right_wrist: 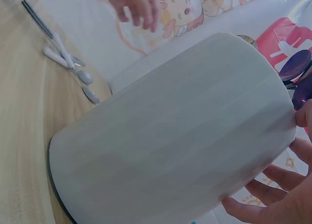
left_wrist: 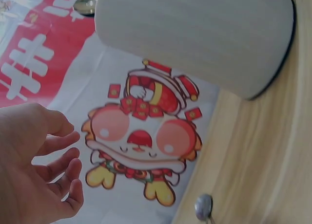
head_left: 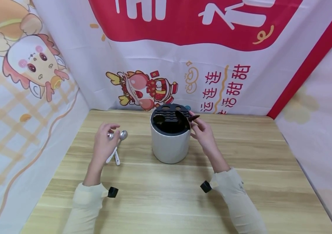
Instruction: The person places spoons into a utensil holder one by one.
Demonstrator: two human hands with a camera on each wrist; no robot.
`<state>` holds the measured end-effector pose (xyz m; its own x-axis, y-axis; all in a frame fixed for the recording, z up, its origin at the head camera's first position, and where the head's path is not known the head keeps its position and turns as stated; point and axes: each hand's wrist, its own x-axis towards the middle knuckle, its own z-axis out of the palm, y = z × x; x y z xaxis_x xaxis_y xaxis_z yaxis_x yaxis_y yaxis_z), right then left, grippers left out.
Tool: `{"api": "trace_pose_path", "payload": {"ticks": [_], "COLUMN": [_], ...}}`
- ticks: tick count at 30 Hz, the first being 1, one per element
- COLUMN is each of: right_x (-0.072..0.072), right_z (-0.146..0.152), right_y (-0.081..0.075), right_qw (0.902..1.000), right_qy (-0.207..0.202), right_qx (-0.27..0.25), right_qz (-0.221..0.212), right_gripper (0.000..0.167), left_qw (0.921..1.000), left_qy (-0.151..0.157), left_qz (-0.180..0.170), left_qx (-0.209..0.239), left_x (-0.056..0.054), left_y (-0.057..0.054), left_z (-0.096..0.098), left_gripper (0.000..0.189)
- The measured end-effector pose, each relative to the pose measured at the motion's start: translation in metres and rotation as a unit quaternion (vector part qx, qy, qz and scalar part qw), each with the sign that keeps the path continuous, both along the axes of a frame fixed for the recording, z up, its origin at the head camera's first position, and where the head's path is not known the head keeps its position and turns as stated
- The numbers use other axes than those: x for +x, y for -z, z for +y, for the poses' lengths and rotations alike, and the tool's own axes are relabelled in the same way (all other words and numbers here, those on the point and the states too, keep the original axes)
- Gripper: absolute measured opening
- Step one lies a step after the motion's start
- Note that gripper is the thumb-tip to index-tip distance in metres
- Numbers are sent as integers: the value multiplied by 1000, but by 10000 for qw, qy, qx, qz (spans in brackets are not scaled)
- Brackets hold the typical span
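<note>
A white cylindrical utensil holder (head_left: 170, 148) with a black slotted top (head_left: 170, 113) stands on the wooden table. Dark spoons (right_wrist: 296, 65) stick up from its top. On the holder's right side my right hand (head_left: 203, 131) grips the upper wall, thumb at the rim and fingers curved along the side; one dark spoon (head_left: 194, 118) overlaps it in the head view. My left hand (head_left: 105, 139) hovers over the table at the left with loosely bent fingers, holding nothing. Beneath and beside it lie several metal spoons (head_left: 123, 135) with white handles (head_left: 117, 159), crossing each other.
The wooden table (head_left: 160, 201) ends at a printed cloth backdrop (head_left: 160, 52) behind the holder. More printed cloth (head_left: 17, 130) hangs along the left side, and a pale cloth (head_left: 324, 136) borders the right. Small black cubes (head_left: 113, 192) sit at both wrists.
</note>
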<state>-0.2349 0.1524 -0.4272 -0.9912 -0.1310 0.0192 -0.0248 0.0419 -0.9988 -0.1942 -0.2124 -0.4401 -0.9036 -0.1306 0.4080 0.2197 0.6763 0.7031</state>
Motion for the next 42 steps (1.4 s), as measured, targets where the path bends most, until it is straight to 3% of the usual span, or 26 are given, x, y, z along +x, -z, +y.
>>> {"api": "trace_pose_path", "payload": {"ticks": [12,23,34,42], "right_x": [0,-1,1,1], "right_z": [0,2,0,0], "right_y": [-1,-1,0,3], "right_qw": [10000,10000,10000,9999], "right_qy": [60,61,9,-35], "right_qx": [-13,56,26,-37], "right_qz": [-19,-44,-1,101], "right_gripper": [46,46,45,45], "left_qw": [9966,9817,9661,9574], "left_qy": [46,35,-316,-356], "left_qz": [-621,-1359,-1290,-1508], "left_qx": [-547,-1331,-2213,-2438], "left_x": [0,-6,-6,-5], "left_y": [30,61,81,85], "left_z": [-28,-33,-32,-31], "left_gripper": [29,37,32,29]}}
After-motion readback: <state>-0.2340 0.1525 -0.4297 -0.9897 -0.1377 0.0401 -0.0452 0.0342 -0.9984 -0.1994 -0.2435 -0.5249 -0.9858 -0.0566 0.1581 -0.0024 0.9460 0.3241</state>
